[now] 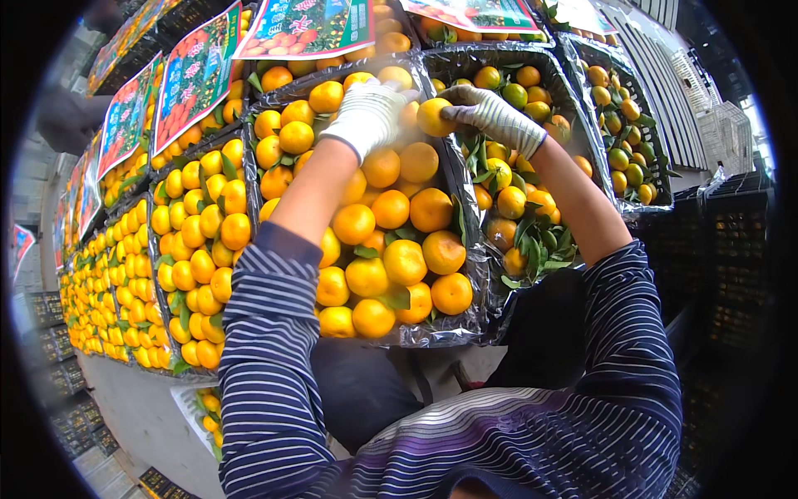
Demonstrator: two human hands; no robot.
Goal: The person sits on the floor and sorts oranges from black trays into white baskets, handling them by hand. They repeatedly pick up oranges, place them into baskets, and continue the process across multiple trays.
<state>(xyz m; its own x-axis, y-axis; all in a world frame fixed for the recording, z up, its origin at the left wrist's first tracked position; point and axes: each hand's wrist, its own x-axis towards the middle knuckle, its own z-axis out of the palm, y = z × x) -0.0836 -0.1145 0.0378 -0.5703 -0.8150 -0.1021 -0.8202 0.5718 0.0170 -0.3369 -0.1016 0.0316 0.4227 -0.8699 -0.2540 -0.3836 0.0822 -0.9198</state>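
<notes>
My right hand (492, 118), in a pale striped work glove, grips an orange mandarin (434, 117) between thumb and fingers, above the film-lined wall between two crates. My left hand (369, 115), in a white glove, rests at the upper part of the middle crate (436, 337), among its orange mandarins (391, 209). Its fingers are blurred by haze, so whether it holds a fruit cannot be told. Under my right forearm, the right crate (570, 81) holds greener mandarins (499, 173) with leafy stems.
Crates of yellow-orange mandarins (202, 266) run off to the left, some under printed fruit posters (196, 78). Another crate (664, 203) of greenish mandarins stands at the far right, near dark stacked crates (739, 249). A white plastic basket (726, 134) is behind them.
</notes>
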